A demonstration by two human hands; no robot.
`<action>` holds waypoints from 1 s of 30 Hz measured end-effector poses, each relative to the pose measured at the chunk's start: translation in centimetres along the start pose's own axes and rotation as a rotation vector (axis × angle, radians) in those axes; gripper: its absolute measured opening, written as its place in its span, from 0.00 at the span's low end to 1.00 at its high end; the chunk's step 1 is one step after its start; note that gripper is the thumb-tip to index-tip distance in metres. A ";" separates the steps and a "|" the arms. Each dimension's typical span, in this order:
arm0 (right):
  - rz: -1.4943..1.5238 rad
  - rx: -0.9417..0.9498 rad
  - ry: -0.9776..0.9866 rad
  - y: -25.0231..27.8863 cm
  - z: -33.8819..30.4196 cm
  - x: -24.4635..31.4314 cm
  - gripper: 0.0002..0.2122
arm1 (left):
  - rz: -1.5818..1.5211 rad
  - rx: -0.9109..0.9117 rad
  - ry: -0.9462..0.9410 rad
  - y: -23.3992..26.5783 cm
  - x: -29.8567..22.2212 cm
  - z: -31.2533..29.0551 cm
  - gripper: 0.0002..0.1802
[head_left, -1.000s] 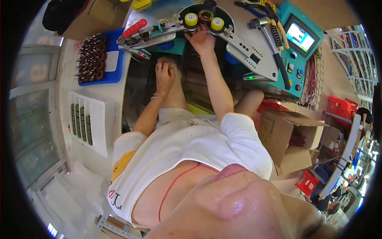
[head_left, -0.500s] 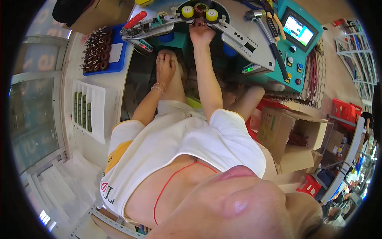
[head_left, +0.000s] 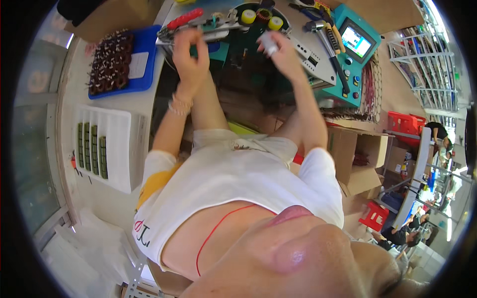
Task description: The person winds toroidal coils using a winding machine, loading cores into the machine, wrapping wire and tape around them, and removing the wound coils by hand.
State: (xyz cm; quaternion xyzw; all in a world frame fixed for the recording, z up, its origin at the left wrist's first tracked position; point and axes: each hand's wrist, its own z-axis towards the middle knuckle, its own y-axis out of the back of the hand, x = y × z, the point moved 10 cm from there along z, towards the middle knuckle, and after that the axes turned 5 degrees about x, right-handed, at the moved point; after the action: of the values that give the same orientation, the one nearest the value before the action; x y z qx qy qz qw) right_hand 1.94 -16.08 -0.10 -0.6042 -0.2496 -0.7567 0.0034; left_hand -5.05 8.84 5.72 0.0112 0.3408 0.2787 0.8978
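Observation:
My left hand [head_left: 191, 58] is raised over the left arm of a coil-winding machine, close to its red handle [head_left: 185, 18]. Its fingers are bent, with the thumb apart, and nothing shows between them. On the other side of the gap, my right hand [head_left: 284, 53] is closed around a small whitish-grey piece [head_left: 269, 43]; blur hides its kind. A copper-wound ring core [head_left: 263, 15] sits between two yellow rollers, the left roller [head_left: 248, 17] and the right roller [head_left: 275, 23], just beyond my hands.
At left, a blue tray [head_left: 149, 62] bears several wound rings [head_left: 112, 59]. Nearer stands a white divided bin [head_left: 117, 149] with green rods. On the right are a hammer [head_left: 332, 49], pliers, a teal control box [head_left: 370, 39] with a screen, and a cardboard box [head_left: 365, 181].
My left hand has risen from my leg to the machine's left arm. My right hand has drawn away from the rollers, to the right and nearer me. The view has shifted slightly.

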 end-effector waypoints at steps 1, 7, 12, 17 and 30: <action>-0.282 -0.090 0.144 2.0 1.1 3.0 0.08 | 0.081 -0.110 -0.147 1.0 -3.4 3.6 0.03; -0.847 -0.134 0.416 2.6 5.7 10.9 0.15 | 0.319 0.357 -0.127 -4.9 0.9 11.3 0.13; -1.213 0.116 -0.192 1.8 10.0 1.7 0.16 | 0.137 0.493 0.135 -2.1 5.3 13.0 0.24; -1.175 0.180 -0.097 1.3 10.1 2.2 0.16 | -0.694 0.281 0.334 4.2 14.9 11.1 0.19; -1.060 0.227 -0.088 1.0 8.1 7.7 0.16 | 0.317 0.418 -0.278 -5.4 3.2 9.4 0.27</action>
State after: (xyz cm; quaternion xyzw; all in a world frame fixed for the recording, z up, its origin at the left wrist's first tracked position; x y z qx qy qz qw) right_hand 7.58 -11.59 8.51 -0.4226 -0.6000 -0.5970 -0.3239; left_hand 5.45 7.50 9.85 0.2872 0.2587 0.3350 0.8593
